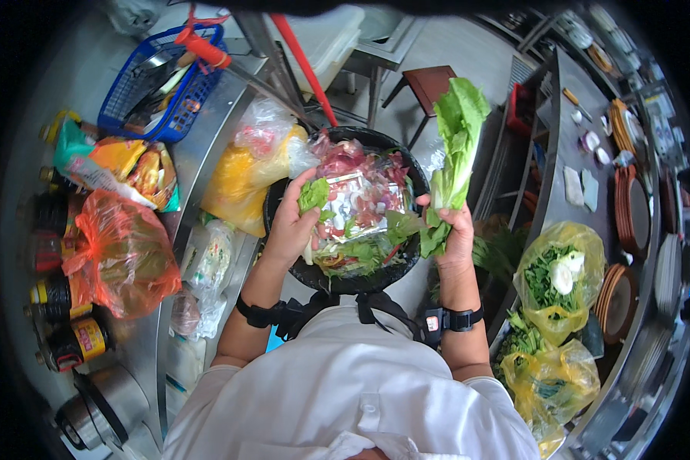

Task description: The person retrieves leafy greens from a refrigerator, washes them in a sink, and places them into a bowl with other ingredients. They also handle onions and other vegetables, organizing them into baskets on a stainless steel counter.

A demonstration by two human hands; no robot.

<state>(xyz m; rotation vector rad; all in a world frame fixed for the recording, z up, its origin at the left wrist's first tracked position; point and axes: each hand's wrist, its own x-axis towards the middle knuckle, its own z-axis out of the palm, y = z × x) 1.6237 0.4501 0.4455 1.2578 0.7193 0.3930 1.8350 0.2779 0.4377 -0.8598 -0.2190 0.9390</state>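
Note:
My right hand (455,230) grips a long head of leafy green lettuce (457,144), its leaves pointing up and away from me. Between the fingers and thumb of my left hand (292,224) is a torn piece of green leaf (314,195). Both hands hover over a round black bin (374,283). Inside it lie reddish vegetable scraps (345,152), clear plastic packaging (345,201) and loose green leaves (351,261). The bin's far wall is partly covered by its contents.
On the left steel counter stand a blue plastic basket (167,123) of utensils, an orange plastic bag (123,253) and sauce bottles (86,342). Beside the bin is a yellow bag (241,178). A right-hand counter holds yellow bags of greens (558,282) and stacked plates (632,210). A brown stool (428,89) stands beyond.

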